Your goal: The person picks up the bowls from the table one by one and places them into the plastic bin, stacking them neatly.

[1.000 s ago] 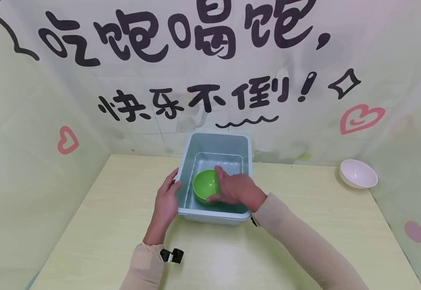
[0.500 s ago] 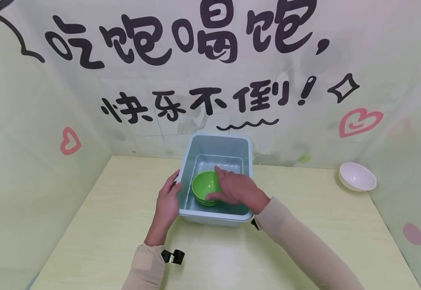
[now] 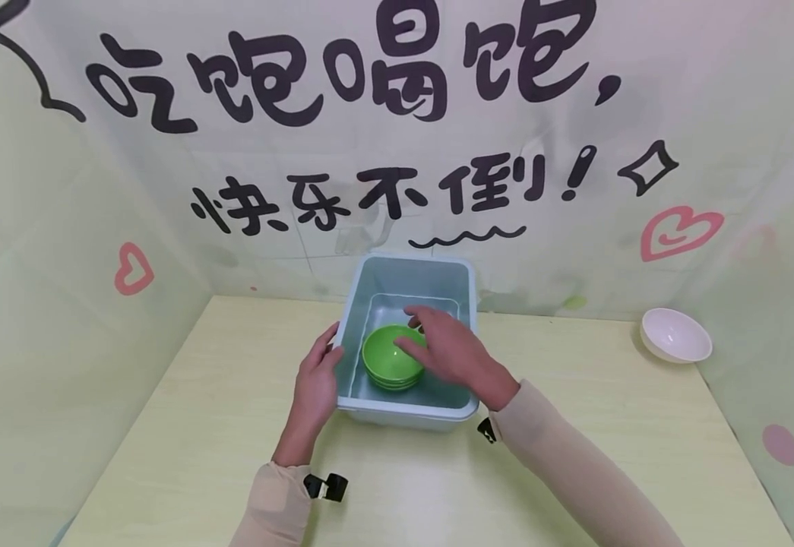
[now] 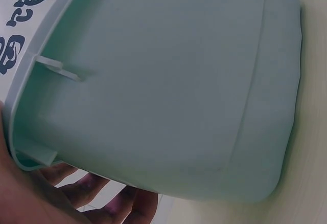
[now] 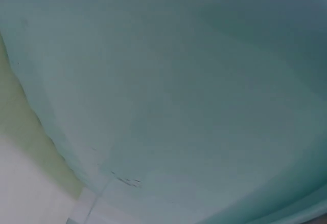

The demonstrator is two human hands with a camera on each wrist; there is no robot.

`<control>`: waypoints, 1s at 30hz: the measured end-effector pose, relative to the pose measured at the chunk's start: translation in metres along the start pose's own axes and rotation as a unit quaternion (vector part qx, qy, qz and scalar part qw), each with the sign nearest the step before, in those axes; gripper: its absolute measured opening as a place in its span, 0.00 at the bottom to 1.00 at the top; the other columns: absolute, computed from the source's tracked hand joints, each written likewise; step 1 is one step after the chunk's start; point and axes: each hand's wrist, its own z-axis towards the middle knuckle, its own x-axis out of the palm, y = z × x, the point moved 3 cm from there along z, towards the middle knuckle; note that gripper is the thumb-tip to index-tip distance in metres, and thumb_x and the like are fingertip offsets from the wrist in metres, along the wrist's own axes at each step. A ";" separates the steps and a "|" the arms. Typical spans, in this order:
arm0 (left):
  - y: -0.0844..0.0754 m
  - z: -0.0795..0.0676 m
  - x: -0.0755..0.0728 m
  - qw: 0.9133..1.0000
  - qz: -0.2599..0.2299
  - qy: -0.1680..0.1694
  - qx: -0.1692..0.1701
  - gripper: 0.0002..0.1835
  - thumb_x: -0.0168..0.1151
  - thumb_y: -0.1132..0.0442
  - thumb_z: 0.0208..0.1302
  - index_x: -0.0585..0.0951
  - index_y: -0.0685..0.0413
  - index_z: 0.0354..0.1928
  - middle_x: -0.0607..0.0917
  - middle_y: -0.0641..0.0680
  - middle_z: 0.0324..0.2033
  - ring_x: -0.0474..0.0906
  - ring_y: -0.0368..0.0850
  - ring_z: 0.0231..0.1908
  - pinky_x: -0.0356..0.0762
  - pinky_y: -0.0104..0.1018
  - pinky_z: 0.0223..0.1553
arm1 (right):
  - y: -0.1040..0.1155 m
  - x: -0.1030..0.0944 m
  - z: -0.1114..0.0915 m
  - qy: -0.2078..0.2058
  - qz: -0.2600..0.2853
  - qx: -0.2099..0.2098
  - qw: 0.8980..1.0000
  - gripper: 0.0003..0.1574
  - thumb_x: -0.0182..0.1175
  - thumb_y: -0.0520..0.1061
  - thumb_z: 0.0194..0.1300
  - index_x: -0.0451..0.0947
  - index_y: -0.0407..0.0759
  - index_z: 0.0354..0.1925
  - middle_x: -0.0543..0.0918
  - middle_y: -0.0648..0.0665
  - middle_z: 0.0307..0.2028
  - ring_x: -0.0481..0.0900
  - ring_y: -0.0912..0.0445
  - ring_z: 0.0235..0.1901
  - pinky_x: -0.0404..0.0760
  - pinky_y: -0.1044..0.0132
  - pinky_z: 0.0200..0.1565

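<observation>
A grey-blue plastic bin [image 3: 406, 411] stands on the table near the back wall. Inside it, toward the near end, sits a nested stack of green bowls [image 3: 384, 363]. My left hand [image 3: 316, 381] grips the bin's left side, thumb at the rim; in the left wrist view, its fingers [image 4: 120, 203] lie along the outside of the wall. Over the right part of the bowls hovers my right hand [image 3: 446, 346], its fingers relaxed and apart from the stack, holding nothing. Only the bin's outer wall [image 5: 173, 101] fills the right wrist view; that hand is hidden there.
A white bowl [image 3: 675, 336] sits at the table's back right corner. The pale wooden table [image 3: 232, 395] is enclosed by printed fabric walls [image 3: 287, 270] at the back and both sides. Black wrist straps show at both sleeves.
My right hand has let go of the green bowls and lifted slightly up and to the right. The stack stays in the bin. My left hand keeps its place on the bin.
</observation>
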 end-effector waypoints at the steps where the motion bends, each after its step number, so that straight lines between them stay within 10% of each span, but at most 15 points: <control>1: 0.000 0.000 0.000 1.000 0.000 0.000 0.000 0.27 0.42 0.54 0.80 0.63 0.41 0.78 0.66 0.60 0.75 0.61 0.58 0.73 0.55 0.63 0.75 | 0.000 -0.001 -0.001 -0.008 0.017 0.001 1.000 0.36 0.60 0.60 0.73 0.70 0.41 0.69 0.86 0.43 0.54 0.84 0.49 0.54 0.83 0.53 0.56; 8: 0.003 0.001 0.001 1.000 -0.004 0.004 -0.001 0.27 0.42 0.55 0.80 0.63 0.40 0.78 0.65 0.60 0.75 0.60 0.58 0.75 0.54 0.63 0.76 | -0.001 -0.009 -0.008 -0.067 0.088 0.004 0.994 0.26 0.63 0.53 0.72 0.75 0.42 0.62 0.88 0.49 0.40 0.83 0.58 0.39 0.83 0.63 0.44; 30: 0.000 -0.001 0.000 1.000 -0.006 0.001 -0.003 0.27 0.43 0.55 0.80 0.63 0.41 0.78 0.68 0.62 0.74 0.62 0.58 0.73 0.55 0.62 0.76 | -0.035 -0.039 -0.037 -0.158 0.180 0.004 0.971 0.23 0.64 0.43 0.71 0.74 0.37 0.60 0.88 0.41 0.40 0.82 0.53 0.36 0.81 0.68 0.41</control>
